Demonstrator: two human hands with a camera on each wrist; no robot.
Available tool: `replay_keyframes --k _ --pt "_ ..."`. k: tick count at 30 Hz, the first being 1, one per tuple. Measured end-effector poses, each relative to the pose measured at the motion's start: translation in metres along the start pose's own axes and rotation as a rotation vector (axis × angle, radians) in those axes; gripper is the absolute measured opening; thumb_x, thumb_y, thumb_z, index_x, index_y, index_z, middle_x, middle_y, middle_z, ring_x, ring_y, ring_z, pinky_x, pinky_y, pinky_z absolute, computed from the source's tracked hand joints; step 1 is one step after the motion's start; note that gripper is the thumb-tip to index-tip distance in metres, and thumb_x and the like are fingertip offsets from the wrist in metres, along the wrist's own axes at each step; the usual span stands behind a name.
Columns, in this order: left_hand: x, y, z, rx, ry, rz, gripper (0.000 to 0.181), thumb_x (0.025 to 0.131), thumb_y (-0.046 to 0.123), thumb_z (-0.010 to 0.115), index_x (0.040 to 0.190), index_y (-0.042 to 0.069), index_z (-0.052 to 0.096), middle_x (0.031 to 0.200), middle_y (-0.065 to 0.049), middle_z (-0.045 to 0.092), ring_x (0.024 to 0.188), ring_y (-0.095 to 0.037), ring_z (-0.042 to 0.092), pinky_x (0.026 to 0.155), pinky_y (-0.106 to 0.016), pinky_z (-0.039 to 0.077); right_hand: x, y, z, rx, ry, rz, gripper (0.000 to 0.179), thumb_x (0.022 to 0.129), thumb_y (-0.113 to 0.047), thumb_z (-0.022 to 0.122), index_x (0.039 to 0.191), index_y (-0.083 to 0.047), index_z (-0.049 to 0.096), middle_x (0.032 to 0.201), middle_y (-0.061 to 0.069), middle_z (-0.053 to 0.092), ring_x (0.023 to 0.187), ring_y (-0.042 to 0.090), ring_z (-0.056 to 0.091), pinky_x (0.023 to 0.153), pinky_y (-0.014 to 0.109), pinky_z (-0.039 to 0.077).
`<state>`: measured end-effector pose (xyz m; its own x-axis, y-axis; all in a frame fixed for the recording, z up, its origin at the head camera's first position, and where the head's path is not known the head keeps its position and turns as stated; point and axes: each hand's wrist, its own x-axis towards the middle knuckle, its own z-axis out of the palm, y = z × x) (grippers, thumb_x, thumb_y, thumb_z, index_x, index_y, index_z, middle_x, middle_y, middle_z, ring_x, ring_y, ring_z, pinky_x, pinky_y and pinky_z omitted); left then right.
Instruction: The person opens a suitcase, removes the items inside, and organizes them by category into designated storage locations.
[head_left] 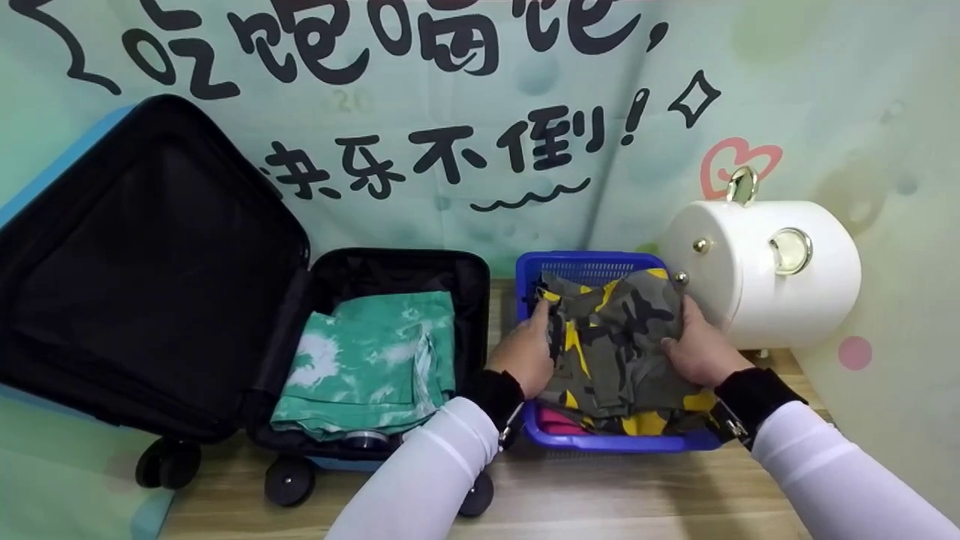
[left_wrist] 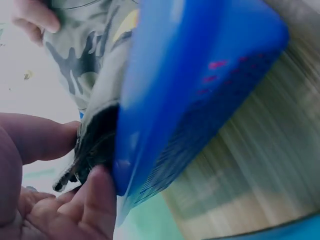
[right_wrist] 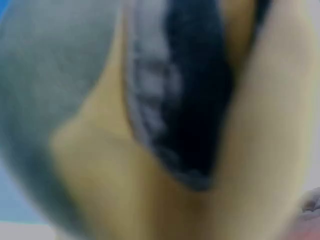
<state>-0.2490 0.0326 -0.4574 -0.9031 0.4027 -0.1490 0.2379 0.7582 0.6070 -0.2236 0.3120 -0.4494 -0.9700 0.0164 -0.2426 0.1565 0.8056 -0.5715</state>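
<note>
A folded camouflage garment point(head_left: 615, 352) in grey, black and yellow lies over the blue basket point(head_left: 630, 444). My left hand point(head_left: 525, 356) pinches its left edge between thumb and fingers, beside the basket wall; the left wrist view shows the dark edge of the cloth there. At the opposite side, my right hand point(head_left: 705, 351) grips the garment's right edge, the thumb lying on top of the cloth. The right wrist view is badly blurred, with camouflage fabric point(right_wrist: 195, 100) close to the lens. Some pink cloth point(head_left: 561, 422) peeks out under the garment at the basket's front.
An open suitcase point(head_left: 474, 274) stands left of the basket, its black-lined lid point(head_left: 157, 277) raised leftward. Inside lies a folded teal and white tie-dye garment point(head_left: 367, 367). A white rounded box point(head_left: 795, 300) with gold fittings stands behind right, near the printed wall cloth point(head_left: 450, 217).
</note>
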Motion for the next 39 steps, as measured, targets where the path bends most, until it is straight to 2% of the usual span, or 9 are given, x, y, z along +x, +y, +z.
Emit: replay_keyframes --k 3,5,7,9,13,20,27,33,39 --pt "-0.004 0.000 0.002 0.122 0.020 0.055 0.072 0.099 -0.003 0.046 0.163 0.025 0.028 0.165 -0.008 0.032 0.133 -0.029 0.054 0.098 -0.038 0.050 -0.001 -0.004 0.005 -0.106 -0.024 -0.058 0.085 0.104 -0.012 0.048 0.155 0.010 -0.015 0.156 0.047 0.004 0.144 0.060 0.015 0.116 0.066 0.020" --pt "-0.007 0.000 0.003 0.202 0.001 0.067 0.068 0.100 -0.002 0.044 0.161 0.027 0.036 0.169 -0.008 0.023 0.141 -0.033 0.045 0.110 -0.047 0.042 -0.002 -0.005 0.008 -0.169 -0.046 -0.100 0.080 0.102 -0.008 0.047 0.155 0.015 -0.009 0.157 0.046 -0.003 0.145 0.060 0.007 0.117 0.065 0.017" --pt "-0.008 -0.001 0.004 0.269 -0.032 0.050 0.065 0.100 0.003 0.047 0.159 0.029 0.039 0.170 -0.008 0.016 0.150 -0.035 0.031 0.119 -0.051 0.030 -0.002 -0.005 0.009 -0.239 -0.061 -0.132 0.075 0.101 -0.006 0.047 0.154 0.019 0.001 0.155 0.049 -0.001 0.144 0.061 0.008 0.116 0.065 0.020" --pt "-0.008 -0.003 0.005 0.316 -0.069 0.023 0.065 0.100 0.010 0.052 0.160 0.029 0.037 0.171 -0.007 0.014 0.153 -0.036 0.022 0.121 -0.053 0.022 -0.001 -0.004 0.009 -0.288 -0.074 -0.150 0.071 0.099 -0.005 0.046 0.153 0.021 0.007 0.153 0.051 0.003 0.143 0.062 0.012 0.115 0.066 0.022" --pt "-0.007 -0.007 0.007 0.395 -0.122 -0.004 0.067 0.100 0.026 0.061 0.161 0.026 0.034 0.171 -0.007 0.012 0.154 -0.038 0.017 0.122 -0.053 0.019 0.001 -0.005 0.012 -0.334 -0.113 -0.145 0.068 0.097 -0.002 0.043 0.153 0.021 0.010 0.152 0.051 0.007 0.141 0.062 0.018 0.114 0.065 0.025" --pt "-0.008 -0.010 0.017 0.513 -0.110 0.026 0.066 0.098 0.040 0.066 0.156 0.019 0.045 0.171 -0.007 0.014 0.153 -0.040 0.021 0.121 -0.055 0.022 0.005 -0.007 0.018 -0.378 -0.133 -0.166 0.066 0.095 0.001 0.041 0.150 0.025 0.015 0.150 0.052 0.012 0.140 0.063 0.021 0.113 0.063 0.027" --pt "-0.007 -0.008 0.021 0.513 -0.078 0.023 0.057 0.100 0.031 0.060 0.154 0.018 0.049 0.171 -0.006 0.016 0.152 -0.041 0.023 0.121 -0.056 0.021 0.006 -0.008 0.017 -0.367 -0.163 -0.141 0.067 0.095 -0.001 0.041 0.151 0.024 0.013 0.151 0.051 0.008 0.140 0.063 0.019 0.114 0.064 0.024" --pt "-0.008 -0.007 0.018 0.537 -0.106 0.027 0.071 0.095 0.045 0.070 0.155 0.017 0.046 0.171 -0.007 0.013 0.152 -0.042 0.023 0.121 -0.056 0.021 0.004 -0.010 0.018 -0.354 -0.169 -0.120 0.068 0.096 -0.003 0.042 0.151 0.023 0.010 0.152 0.051 0.005 0.140 0.063 0.020 0.114 0.064 0.024" --pt "-0.010 -0.008 -0.003 0.360 -0.194 -0.021 0.055 0.103 0.026 0.055 0.157 0.026 0.044 0.172 -0.005 0.002 0.154 -0.040 0.013 0.124 -0.051 0.013 0.005 -0.012 0.017 -0.313 -0.134 -0.093 0.071 0.098 -0.007 0.044 0.152 0.023 0.010 0.151 0.052 0.003 0.139 0.064 0.020 0.114 0.064 0.024"
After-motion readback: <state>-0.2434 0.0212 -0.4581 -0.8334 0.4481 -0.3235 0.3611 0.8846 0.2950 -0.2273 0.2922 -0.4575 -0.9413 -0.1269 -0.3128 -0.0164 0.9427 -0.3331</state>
